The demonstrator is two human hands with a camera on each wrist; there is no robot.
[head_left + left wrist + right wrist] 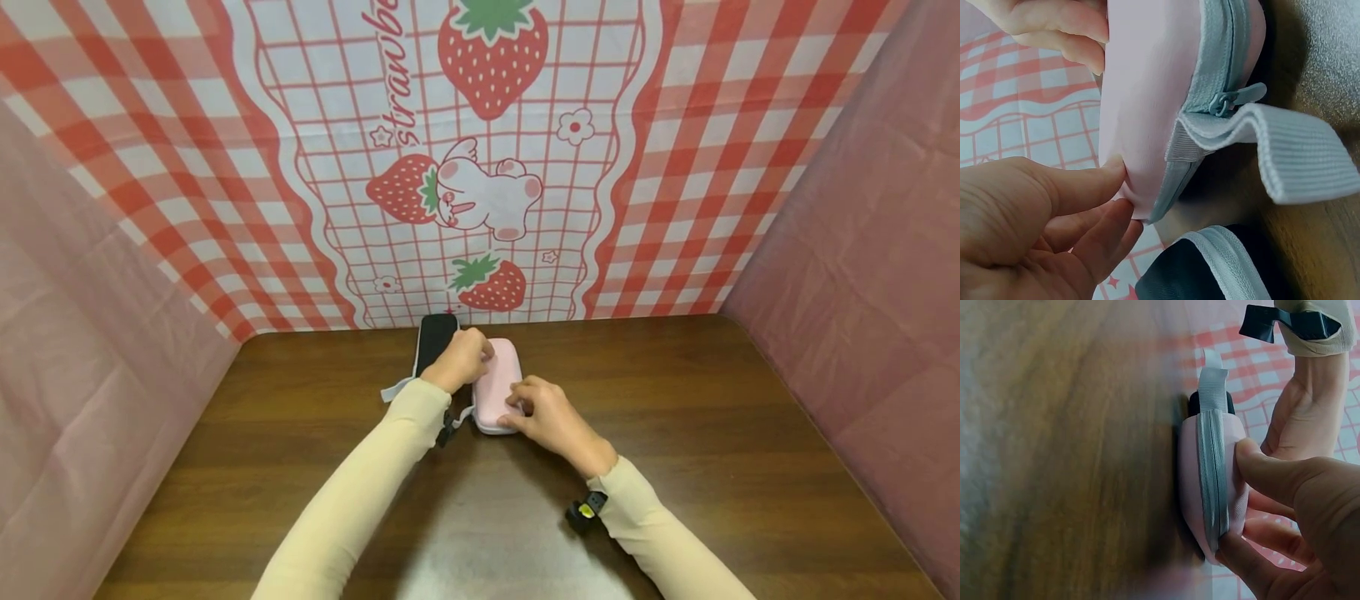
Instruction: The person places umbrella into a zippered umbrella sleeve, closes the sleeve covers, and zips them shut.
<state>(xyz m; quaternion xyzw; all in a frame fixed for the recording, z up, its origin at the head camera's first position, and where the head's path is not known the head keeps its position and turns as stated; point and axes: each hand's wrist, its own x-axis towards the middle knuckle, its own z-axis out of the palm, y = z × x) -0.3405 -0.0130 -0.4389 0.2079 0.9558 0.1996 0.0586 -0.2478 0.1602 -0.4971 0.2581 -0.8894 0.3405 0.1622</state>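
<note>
A pink zip case lies on the wooden table, its long side running away from me. My left hand grips its far left part; in the left wrist view the thumb presses on the pink top while the fingers curl at the edge. At the near right corner, my right hand holds the case between thumb and fingers. A grey zip with a small zip pull runs round the side, beside a ribbed grey strap. The zip looks shut along the part that shows.
A black zip case with a grey strap lies just left of the pink one, partly behind my left hand. Behind the table hangs a strawberry-print cloth. Pink curtains flank both sides.
</note>
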